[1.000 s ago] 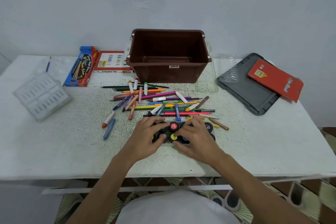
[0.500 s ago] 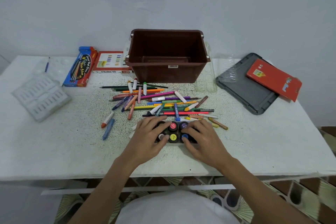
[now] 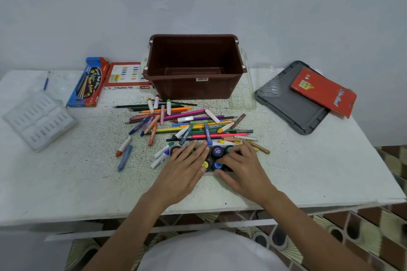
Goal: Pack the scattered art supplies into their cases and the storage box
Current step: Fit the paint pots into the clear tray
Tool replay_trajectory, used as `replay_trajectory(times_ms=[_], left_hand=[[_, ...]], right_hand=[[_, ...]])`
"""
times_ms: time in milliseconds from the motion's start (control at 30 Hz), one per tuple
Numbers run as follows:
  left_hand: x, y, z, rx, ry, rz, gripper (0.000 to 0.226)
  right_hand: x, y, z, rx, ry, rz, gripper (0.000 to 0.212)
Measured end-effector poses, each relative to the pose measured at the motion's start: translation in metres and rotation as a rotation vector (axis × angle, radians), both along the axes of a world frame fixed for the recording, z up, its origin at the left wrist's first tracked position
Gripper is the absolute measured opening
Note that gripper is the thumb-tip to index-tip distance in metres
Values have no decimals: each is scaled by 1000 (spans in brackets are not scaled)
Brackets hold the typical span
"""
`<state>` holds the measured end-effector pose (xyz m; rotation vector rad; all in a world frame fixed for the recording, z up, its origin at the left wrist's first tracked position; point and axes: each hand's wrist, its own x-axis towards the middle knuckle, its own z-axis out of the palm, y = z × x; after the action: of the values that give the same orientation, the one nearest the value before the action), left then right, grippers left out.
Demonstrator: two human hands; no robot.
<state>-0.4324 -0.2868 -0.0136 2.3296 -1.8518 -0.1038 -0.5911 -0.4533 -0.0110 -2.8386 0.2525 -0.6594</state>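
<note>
Near the front edge of a white table, two bare hands cover a set of paint pots. The left hand lies flat on the lids, fingers straight and close together. The right hand cups the set's right end, fingers bent over the lids, thumb along the near side. Just beyond lies a pile of coloured pencils and crayons, then an open brown storage box.
</note>
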Motion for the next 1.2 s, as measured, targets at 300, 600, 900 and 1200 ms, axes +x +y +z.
replay_trajectory(times_ms=[300,600,900,1200], left_hand=[[-1,-1,1,-13,-22,14,55],[-2,-1,2,-25,-33,22,54],[0,-1,-2,-26,-30,18,55],[-1,-1,-2,-31,-20,21,54]], right_hand=[[5,-3,12,38,-7,24,24],[27,-14,20,-13,93,-59,31],[32,-12,17,7,72,-33,26],[33,-5,18,4,115,-97,27]])
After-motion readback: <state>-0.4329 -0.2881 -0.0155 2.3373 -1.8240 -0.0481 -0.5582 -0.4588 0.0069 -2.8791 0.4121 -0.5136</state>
